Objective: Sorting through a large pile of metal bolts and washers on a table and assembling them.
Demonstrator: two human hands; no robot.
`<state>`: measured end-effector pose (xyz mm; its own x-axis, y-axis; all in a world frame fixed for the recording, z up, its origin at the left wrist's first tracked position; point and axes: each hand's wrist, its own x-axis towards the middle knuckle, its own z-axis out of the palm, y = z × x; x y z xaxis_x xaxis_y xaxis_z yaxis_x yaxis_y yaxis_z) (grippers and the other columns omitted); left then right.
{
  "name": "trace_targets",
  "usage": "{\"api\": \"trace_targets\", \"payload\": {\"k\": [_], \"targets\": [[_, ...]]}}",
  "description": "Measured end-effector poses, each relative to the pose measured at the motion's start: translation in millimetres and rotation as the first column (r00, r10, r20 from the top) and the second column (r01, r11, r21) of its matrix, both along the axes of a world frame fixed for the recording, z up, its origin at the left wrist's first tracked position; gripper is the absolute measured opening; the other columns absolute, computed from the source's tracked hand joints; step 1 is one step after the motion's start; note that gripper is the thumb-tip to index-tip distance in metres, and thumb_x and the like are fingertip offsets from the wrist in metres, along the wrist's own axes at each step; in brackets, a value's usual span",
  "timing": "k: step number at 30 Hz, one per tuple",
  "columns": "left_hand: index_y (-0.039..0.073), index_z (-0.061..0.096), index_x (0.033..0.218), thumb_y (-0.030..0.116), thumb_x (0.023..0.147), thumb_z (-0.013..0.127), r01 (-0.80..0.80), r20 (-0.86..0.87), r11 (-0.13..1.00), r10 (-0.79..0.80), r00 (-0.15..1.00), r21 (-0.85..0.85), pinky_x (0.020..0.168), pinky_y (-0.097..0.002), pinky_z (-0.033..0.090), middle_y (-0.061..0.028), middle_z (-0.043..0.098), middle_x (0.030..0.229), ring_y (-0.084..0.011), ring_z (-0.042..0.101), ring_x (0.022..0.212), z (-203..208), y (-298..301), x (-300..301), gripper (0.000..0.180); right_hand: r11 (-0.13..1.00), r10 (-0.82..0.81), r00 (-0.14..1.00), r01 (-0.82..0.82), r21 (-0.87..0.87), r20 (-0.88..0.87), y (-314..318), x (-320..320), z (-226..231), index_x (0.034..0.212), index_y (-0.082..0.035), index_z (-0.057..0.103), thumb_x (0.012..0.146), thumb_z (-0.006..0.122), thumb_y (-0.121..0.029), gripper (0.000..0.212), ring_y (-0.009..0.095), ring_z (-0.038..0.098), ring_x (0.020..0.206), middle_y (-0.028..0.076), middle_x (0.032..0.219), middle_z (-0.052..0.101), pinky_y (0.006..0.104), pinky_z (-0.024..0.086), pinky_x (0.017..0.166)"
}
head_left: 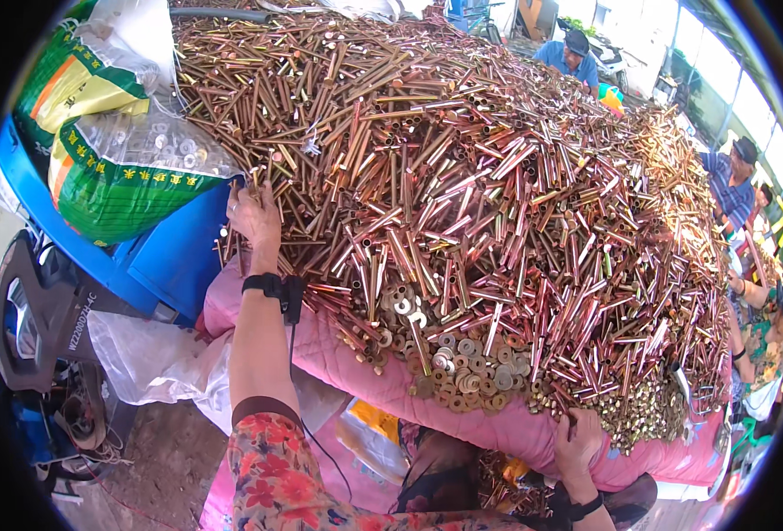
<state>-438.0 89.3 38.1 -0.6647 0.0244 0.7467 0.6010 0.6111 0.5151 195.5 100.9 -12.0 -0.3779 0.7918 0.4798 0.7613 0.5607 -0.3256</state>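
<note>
A huge heap of short copper and brass tubes (462,177) lies on a pink quilted cloth (383,376), with washers (462,367) along its near edge. My left hand (255,215) reaches up to the heap's left edge, fingers dug in among the tubes; whether it grips any is hidden. It wears a black wrist strap. My right hand (577,442) is at the near right rim, fingers curled around a dark thin tube end next to small brass pieces.
A green and clear sack of washers (126,168) rests on a blue crate (175,257) to the left. A black machine part (46,310) stands lower left. Other people (573,57) work at the far and right sides (732,181) of the heap.
</note>
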Motion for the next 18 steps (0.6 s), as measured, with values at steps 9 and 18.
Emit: {"api": "trace_targets", "payload": {"k": [9, 18], "targets": [[0.004, 0.039, 0.128, 0.051, 0.059, 0.077, 0.047, 0.288, 0.919, 0.074, 0.955, -0.392, 0.099, -0.0502, 0.03, -0.0175, 0.05, 0.123, -0.033, 0.044, 0.119, 40, 2, 21, 0.092, 1.0, -0.006, 1.0, 0.006, 0.014, 0.006, 1, -3, 4, 0.085, -0.001, 0.056, 0.072, 0.061, -0.003, 0.014, 0.034, 0.053, 0.071, 0.016, 0.078, 0.054, 0.0412, 0.042, 0.063], [0.009, 0.037, 0.131, 0.054, 0.056, 0.075, -0.022, 0.335, 0.86, 0.222, 0.916, -0.51, 0.098, -0.0489, 0.034, -0.0196, 0.048, 0.127, -0.0367, 0.045, 0.118, 53, 5, 39, 0.095, 0.999, 0.009, 0.999, -0.007, 0.038, -0.044, 6, -3, 1, 0.085, -0.003, 0.057, 0.069, 0.065, -0.004, 0.018, 0.032, 0.055, 0.07, 0.013, 0.076, 0.055, 0.0408, 0.044, 0.062]]}}
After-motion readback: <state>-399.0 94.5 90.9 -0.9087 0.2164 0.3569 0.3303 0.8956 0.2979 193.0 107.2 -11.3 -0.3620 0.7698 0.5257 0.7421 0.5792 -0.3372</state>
